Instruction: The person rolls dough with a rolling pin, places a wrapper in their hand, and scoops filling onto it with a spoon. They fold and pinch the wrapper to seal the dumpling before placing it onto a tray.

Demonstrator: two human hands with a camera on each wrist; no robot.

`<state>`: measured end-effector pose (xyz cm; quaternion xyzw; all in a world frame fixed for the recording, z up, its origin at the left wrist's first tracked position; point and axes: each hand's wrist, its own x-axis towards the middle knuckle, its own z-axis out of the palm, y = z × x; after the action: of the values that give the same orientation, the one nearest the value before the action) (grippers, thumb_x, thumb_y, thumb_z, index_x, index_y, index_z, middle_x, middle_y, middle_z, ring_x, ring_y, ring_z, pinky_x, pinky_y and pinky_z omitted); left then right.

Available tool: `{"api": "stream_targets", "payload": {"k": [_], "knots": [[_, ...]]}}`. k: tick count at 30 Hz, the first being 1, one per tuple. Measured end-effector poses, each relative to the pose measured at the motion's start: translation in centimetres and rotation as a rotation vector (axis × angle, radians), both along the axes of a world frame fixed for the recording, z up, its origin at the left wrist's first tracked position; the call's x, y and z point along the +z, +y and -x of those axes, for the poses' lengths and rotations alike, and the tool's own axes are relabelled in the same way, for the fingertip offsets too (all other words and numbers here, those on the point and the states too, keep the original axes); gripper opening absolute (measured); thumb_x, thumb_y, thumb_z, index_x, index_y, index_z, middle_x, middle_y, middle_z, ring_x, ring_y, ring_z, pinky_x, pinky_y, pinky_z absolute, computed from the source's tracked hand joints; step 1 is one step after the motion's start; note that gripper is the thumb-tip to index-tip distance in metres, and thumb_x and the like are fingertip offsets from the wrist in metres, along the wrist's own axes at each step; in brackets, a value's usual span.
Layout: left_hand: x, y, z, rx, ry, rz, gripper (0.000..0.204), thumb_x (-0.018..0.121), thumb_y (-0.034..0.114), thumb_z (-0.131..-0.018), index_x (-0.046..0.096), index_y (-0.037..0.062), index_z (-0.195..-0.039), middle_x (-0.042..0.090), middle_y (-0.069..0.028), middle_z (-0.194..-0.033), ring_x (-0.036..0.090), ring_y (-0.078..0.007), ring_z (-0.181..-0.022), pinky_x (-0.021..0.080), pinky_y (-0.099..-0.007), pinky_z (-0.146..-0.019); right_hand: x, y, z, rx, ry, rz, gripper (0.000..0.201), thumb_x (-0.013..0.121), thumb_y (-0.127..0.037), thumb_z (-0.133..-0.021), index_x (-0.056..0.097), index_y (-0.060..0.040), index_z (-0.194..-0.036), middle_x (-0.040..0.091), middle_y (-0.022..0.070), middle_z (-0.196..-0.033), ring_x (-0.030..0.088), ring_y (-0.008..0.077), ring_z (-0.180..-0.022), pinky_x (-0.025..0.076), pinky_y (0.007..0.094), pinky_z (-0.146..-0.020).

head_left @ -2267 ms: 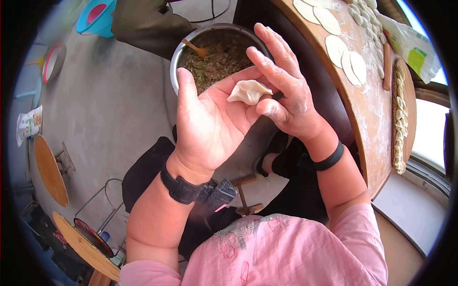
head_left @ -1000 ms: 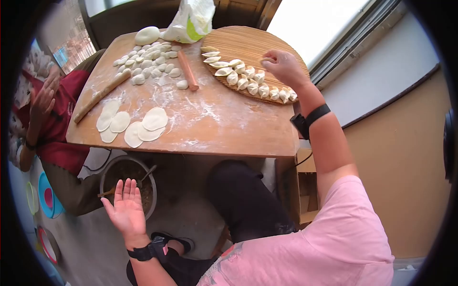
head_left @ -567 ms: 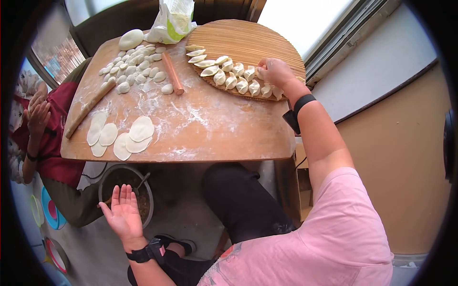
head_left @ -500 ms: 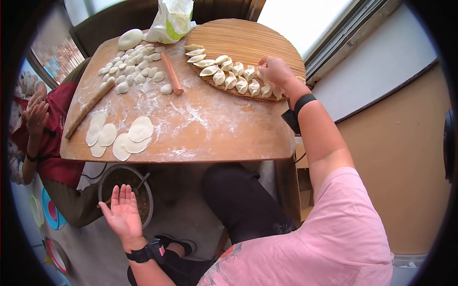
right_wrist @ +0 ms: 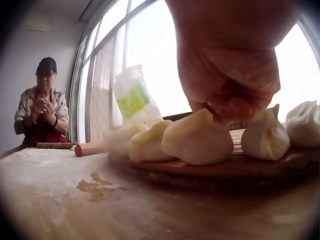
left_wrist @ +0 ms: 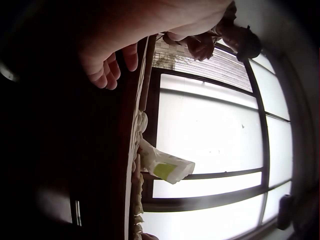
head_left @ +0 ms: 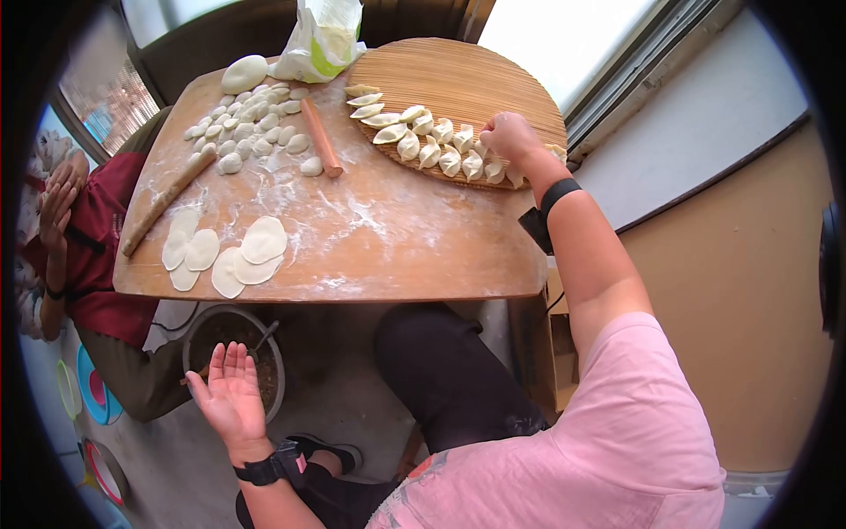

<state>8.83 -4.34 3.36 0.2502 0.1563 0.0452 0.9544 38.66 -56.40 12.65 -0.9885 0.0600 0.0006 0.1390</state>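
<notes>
My right hand [head_left: 513, 139] reaches over the round slatted board [head_left: 441, 70], its fingers curled down at the end of a row of dumplings [head_left: 429, 154]. In the right wrist view, the curled fingers [right_wrist: 235, 107] come down just behind a folded dumpling [right_wrist: 197, 137]; I cannot tell whether they grip one there, as the fingertips are hidden. My left hand [head_left: 231, 397] lies palm up with straight, loosely spread fingers and nothing on the palm. It is over the metal bowl of filling [head_left: 278, 379], below the table edge.
On the floured table [head_left: 397, 256] lie flat wrappers [head_left: 263, 240], many small dough pieces [head_left: 256, 115], a reddish rolling pin [head_left: 319, 137] and a longer wooden one [head_left: 167, 203]. A flour bag [head_left: 322, 44] stands behind. Another person [head_left: 88, 229] sits at the left.
The dumpling lay on my left palm at first. My right hand has since moved to the board and lowered among the dumplings; lately it shifted slightly right. My left palm is bare.
</notes>
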Motion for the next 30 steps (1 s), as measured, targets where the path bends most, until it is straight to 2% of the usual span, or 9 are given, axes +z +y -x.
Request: {"api": "stream_targets", "payload": {"k": [6, 11, 17, 18, 21, 22, 24, 26, 30], "knots": [[0.5, -0.3, 0.2, 0.053, 0.076, -0.047, 0.065, 0.047, 0.058, -0.101, 0.056, -0.0008, -0.127, 0.062, -0.0166, -0.124, 0.058, -0.0286, -0.119, 0.046, -0.0426, -0.106, 3.4, 3.2, 1.7, 0.012, -0.231, 0.208, 0.027, 0.062, -0.031, -0.094, 0.074, -0.0102, -0.106, 0.072, 0.0164, -0.104, 0.068, 0.0325, -0.101, 0.053, 0.0439, -0.088], [1.5, -1.3, -0.2, 0.094, 0.145, -0.081, 0.066, 0.046, 0.061, -0.100, 0.056, -0.0002, -0.124, 0.062, -0.0136, -0.118, 0.058, -0.0258, -0.113, 0.046, -0.0397, -0.102, 7.3, 13.5, 1.7, 0.490, -0.322, 0.063, 0.041, 0.058, -0.028, -0.097, 0.060, -0.0184, -0.137, 0.068, 0.0187, -0.115, 0.065, 0.0339, -0.109, 0.051, 0.0435, -0.092], [2.0, -0.9, -0.3, 0.135, 0.176, -0.086, 0.066, 0.045, 0.061, -0.100, 0.056, 0.0003, -0.124, 0.060, -0.0128, -0.118, 0.058, -0.0250, -0.112, 0.046, -0.0390, -0.101, 7.7, 20.0, -4.2, 0.569, -0.144, 0.167, 0.061, 0.057, -0.026, -0.097, 0.037, -0.0261, -0.154, 0.067, 0.0234, -0.117, 0.064, 0.0378, -0.109, 0.050, 0.0459, -0.094], [1.9, -0.7, -0.3, 0.137, 0.170, -0.083, 0.066, 0.045, 0.061, -0.100, 0.056, 0.0002, -0.123, 0.060, -0.0127, -0.118, 0.057, -0.0250, -0.112, 0.046, -0.0388, -0.101, 9.0, 20.9, -4.1, 0.511, -0.029, 0.201, 0.059, 0.056, -0.028, -0.097, 0.040, -0.0202, -0.152, 0.068, 0.0253, -0.114, 0.065, 0.0399, -0.108, 0.050, 0.0455, -0.095], [1.7, 0.0, -0.1, 0.136, 0.152, -0.070, 0.064, 0.047, 0.060, -0.100, 0.057, 0.0010, -0.123, 0.060, -0.0132, -0.119, 0.057, -0.0256, -0.113, 0.047, -0.0390, -0.101, 7.4, 20.4, -7.9, 0.445, -0.218, 0.245, 0.060, 0.056, -0.030, -0.096, 0.041, -0.0096, -0.151, 0.068, 0.0267, -0.111, 0.065, 0.0412, -0.108, 0.050, 0.0458, -0.095], [1.6, 0.1, -0.2, 0.140, 0.153, -0.072, 0.064, 0.047, 0.060, -0.100, 0.057, 0.0010, -0.123, 0.060, -0.0132, -0.120, 0.057, -0.0256, -0.113, 0.047, -0.0390, -0.101, 6.0, 19.6, -10.4, 0.514, -0.364, 0.275, 0.053, 0.056, -0.026, -0.096, 0.049, 0.0010, -0.142, 0.069, 0.0265, -0.109, 0.070, 0.0365, -0.100, 0.054, 0.0434, -0.088], [1.4, 0.4, -0.2, 0.146, 0.155, -0.076, 0.064, 0.047, 0.060, -0.100, 0.057, 0.0011, -0.123, 0.060, -0.0132, -0.120, 0.057, -0.0255, -0.114, 0.046, -0.0388, -0.101, 6.7, 19.2, -12.9, 0.545, -0.271, 0.143, 0.045, 0.054, -0.021, -0.097, 0.056, 0.0031, -0.135, 0.070, 0.0238, -0.108, 0.073, 0.0307, -0.091, 0.056, 0.0395, -0.081], [1.3, 0.4, -0.2, 0.157, 0.171, -0.080, 0.064, 0.047, 0.060, -0.100, 0.056, 0.0011, -0.123, 0.060, -0.0131, -0.120, 0.057, -0.0255, -0.113, 0.047, -0.0386, -0.101, 7.1, 19.2, -13.3, 0.366, -0.176, -0.364, 0.033, 0.052, -0.014, -0.099, 0.065, 0.0046, -0.122, 0.072, 0.0164, -0.105, 0.075, 0.0198, -0.076, 0.057, 0.0311, -0.068], [0.8, 0.3, -0.3, 0.166, 0.202, -0.089, 0.063, 0.046, 0.059, -0.101, 0.055, 0.0012, -0.124, 0.059, -0.0129, -0.119, 0.057, -0.0255, -0.112, 0.047, -0.0385, -0.101, 6.8, 18.7, -17.0, 0.155, -0.205, -0.945, 0.031, 0.053, -0.011, -0.098, 0.063, 0.0012, -0.125, 0.069, 0.0099, -0.111, 0.073, 0.0193, -0.091, 0.057, 0.0269, -0.072]]}}
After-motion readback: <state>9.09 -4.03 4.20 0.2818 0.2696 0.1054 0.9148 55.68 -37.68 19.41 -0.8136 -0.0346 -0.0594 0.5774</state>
